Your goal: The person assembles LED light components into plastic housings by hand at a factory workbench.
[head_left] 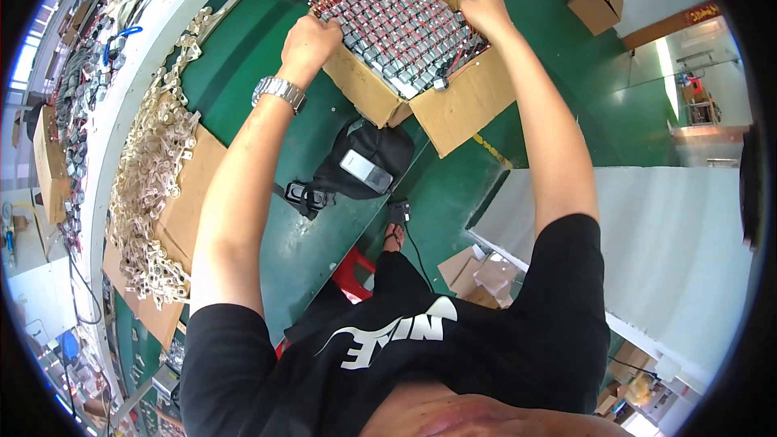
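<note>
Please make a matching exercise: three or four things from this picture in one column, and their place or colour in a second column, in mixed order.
Things:
1. cardboard box
2. wristwatch
3. red stool
4. pale small parts

Places:
A. heaped on cardboard by the white table edge
B. on the left wrist
C. on the floor below the black bag
D. between left hand and right hand, full of grey parts with red wires

Pairs: 1-D, 2-B, 3-C, 4-A
</note>
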`<act>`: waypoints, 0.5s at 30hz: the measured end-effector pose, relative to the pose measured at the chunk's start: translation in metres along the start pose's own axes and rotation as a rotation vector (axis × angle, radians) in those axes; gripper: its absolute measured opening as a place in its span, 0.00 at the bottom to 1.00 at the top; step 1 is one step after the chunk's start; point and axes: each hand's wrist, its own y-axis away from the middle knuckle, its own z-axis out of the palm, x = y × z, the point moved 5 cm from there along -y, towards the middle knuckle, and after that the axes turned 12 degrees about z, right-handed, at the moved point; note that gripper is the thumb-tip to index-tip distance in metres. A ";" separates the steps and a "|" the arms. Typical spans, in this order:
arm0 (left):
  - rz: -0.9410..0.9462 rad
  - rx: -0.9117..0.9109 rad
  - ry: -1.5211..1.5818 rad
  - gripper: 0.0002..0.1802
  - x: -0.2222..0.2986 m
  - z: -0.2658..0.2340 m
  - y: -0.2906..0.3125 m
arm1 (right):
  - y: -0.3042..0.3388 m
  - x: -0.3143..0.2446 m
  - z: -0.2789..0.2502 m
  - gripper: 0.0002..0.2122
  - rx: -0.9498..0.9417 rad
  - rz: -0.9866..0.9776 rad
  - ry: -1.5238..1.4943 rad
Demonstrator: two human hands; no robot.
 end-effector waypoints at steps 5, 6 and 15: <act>-0.117 -0.248 0.208 0.30 0.011 0.021 0.017 | -0.047 0.007 0.047 0.36 -0.442 0.179 0.269; -0.204 -0.312 0.323 0.30 0.015 0.018 0.026 | -0.047 0.005 0.051 0.36 -0.449 0.172 0.265; -0.412 -0.466 0.616 0.22 0.030 0.041 0.022 | -0.038 0.003 0.060 0.37 -0.332 0.273 0.011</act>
